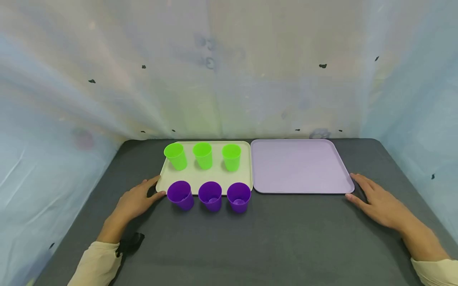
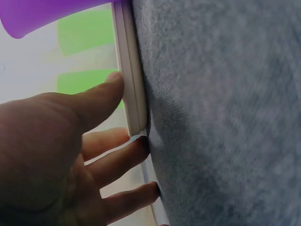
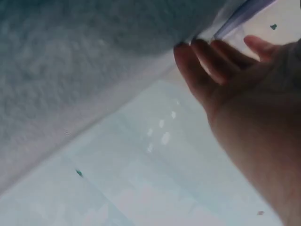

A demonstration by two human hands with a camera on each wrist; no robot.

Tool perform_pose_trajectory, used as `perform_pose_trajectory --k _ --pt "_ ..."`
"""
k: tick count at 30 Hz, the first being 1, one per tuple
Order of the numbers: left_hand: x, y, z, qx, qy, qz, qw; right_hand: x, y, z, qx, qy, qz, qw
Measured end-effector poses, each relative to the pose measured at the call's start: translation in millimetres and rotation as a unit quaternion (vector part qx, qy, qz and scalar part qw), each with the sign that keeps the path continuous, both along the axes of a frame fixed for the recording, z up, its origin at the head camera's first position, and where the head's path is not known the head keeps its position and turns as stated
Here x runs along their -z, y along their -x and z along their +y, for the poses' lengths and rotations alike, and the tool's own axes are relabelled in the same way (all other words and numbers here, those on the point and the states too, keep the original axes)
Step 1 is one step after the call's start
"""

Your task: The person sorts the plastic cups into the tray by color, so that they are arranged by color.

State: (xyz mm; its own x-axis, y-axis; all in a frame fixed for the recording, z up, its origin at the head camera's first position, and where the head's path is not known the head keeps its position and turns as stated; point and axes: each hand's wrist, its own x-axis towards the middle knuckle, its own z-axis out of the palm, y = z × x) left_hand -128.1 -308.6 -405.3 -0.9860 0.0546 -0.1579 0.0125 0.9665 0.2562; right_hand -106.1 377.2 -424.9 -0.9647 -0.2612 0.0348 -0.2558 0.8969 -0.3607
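Note:
A cream tray (image 1: 162,176) holds three green cups (image 1: 202,155) in its back row. Three purple cups (image 1: 210,196) stand along its front edge. A bare lilac tray (image 1: 298,167) lies to its right. My left hand (image 1: 137,198) rests flat on the grey table at the cream tray's front left corner, thumb and fingers (image 2: 123,155) touching the tray's rim (image 2: 129,84). My right hand (image 1: 375,198) lies flat at the lilac tray's front right corner, fingertips (image 3: 197,52) against its edge (image 3: 240,16). Neither hand holds anything.
The grey cloth-covered table (image 1: 279,242) is walled by pale sheeting at the back and on both sides. A small black object (image 1: 132,241) sits by my left wrist. Grey cloth stretches between the trays and the table's near edge.

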Motion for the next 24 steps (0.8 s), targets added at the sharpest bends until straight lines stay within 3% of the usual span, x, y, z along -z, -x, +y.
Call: perform_pose_trajectory --k 3,6,13,18,24 --pt "0.5 -2.4 -4.2 0.016 -0.013 -0.002 0.9998 2.6 -0.4 -6.8 -0.004 -0.015 0.010 1.000" --pt "-5.8 -3.7 -9.4 0.035 -0.054 -0.003 0.9979 3.4 1.3 -11.6 -0.002 -0.038 0.024 0.999" --pt "-48.2 -16.1 -17.8 0.068 -0.186 0.008 0.9802 -1.7 8.2 -14.2 -0.003 -0.058 0.010 0.998" --pt "-61.9 -22.9 -11.2 0.127 -0.197 0.040 0.9713 -4.8 9.7 -14.1 -0.002 -0.042 -0.004 0.999" --pt "-58.1 -25.4 5.2 0.183 -0.183 0.051 0.9646 -5.1 9.3 -13.8 -0.005 -0.030 -0.004 1.000"
